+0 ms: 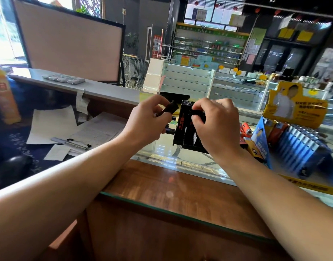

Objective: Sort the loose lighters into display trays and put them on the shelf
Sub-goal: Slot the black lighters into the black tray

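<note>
Bare glass counter (162,187) nearside — battery display (301,147) crowds the right

left hand (147,117): pinches slim black lighter (168,109)
right hand (216,121): curled on black plastic display tray (182,127)
tray: on glass counter top (162,147)

Bright daylight blows out the window (3,44) at 10 o'clock; glare streaks the glass counter (180,162) at centre. Wide-angle bending at edges, far shelves (207,48) at 12 o'clock soft, slight motion blur throughout.
</note>
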Demonstrator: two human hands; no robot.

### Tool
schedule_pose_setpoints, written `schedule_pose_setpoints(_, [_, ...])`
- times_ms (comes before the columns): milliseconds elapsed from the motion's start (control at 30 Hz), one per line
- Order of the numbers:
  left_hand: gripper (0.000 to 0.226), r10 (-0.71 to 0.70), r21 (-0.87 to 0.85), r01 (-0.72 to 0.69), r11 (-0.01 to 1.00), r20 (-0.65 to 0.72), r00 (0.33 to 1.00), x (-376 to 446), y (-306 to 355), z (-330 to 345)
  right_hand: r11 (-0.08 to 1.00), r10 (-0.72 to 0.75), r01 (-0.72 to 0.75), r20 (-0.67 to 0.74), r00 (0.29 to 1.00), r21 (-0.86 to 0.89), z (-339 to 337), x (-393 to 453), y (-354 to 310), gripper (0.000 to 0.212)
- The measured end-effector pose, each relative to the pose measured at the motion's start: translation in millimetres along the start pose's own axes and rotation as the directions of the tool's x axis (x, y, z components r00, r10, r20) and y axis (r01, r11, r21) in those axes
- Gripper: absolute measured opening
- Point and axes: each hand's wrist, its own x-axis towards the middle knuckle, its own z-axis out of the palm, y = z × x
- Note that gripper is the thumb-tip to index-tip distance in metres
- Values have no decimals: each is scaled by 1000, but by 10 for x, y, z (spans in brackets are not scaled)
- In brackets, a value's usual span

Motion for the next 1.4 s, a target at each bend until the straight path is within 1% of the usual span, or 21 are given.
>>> schedule_pose_setpoints(67, [15, 10, 12, -10, 1000, -1, 1000, -6, 4, 4, 999, 7, -5, 34, 999, -47, 25, 4, 39, 17])
schedule_pose_setpoints(167, [17, 26, 24, -26, 999, 4, 1000, -2, -2, 5, 994, 35, -20, 137, 990, -108, 49, -19, 96, 34])
schedule_pose_setpoints(267, [19, 29, 28, -30, 999, 22, 999, -5, 0, 2, 991, 34, -6, 201, 979, -135, 41, -35, 119, 44])
schedule_pose_setpoints(400, [19, 26, 6, -27, 1000, 18, 999, -13, 15, 6, 986, 44, -3, 236, 971, -169, 23, -25, 120, 50])
schedule_pose_setpoints(533, [24, 13, -15, -13, 1000, 21, 1000, -10, 11, 8, 990, 65, -28, 267, 962, -140, -11, -35, 109, 50])
schedule_pose_setpoints(600, [32, -13, -40, 14, 999, 40, 999, -8, 15, 6, 998, 41, -26, 240, 970, -62, -43, -24, 77, 49])
schedule_pose_setpoints(667, [40, -31, -82, 37, 996, 74, 997, -17, 34, 6, 996, 4, -19, 187, 982, 81, -83, -2, 27, 45])
schedule_pose_setpoints(733, [39, -21, -126, 35, 991, 110, 994, -35, 60, 5, 981, -23, -3, 134, 991, 195, -112, 9, -19, 39])
schedule_pose_setpoints(867, [31, 40, -188, -9, 982, 165, 986, -82, 121, 7, 946, -38, 13, 72, 997, 324, -188, -4, -101, 31])
schedule_pose_setpoints(967, [22, 64, -212, -26, 977, 174, 983, -108, 147, 17, 923, -30, 26, 6, 1000, 383, -245, -2, -117, 28])
schedule_pose_setpoints(1033, [17, 71, -181, -40, 983, 169, 983, -115, 144, 37, 908, 28, -15, -26, 999, 419, -269, 8, -101, 28])
schedule_pose_setpoints(1133, [20, 91, -103, -75, 992, 162, 983, -108, 108, 60, 881, 99, -61, -57, 993, 470, -290, 13, -77, 27])
schedule_pose_setpoints(1267, [14, 108, -58, -98, 994, 226, 968, -114, 78, 80, 878, 114, -81, -42, 993, 471, -270, 12, -50, 24])
schedule_pose_setpoints(1400, [19, 108, -68, -95, 993, 209, 972, -110, 75, 54, 874, 109, -91, -10, 994, 477, -243, 16, -26, 24])
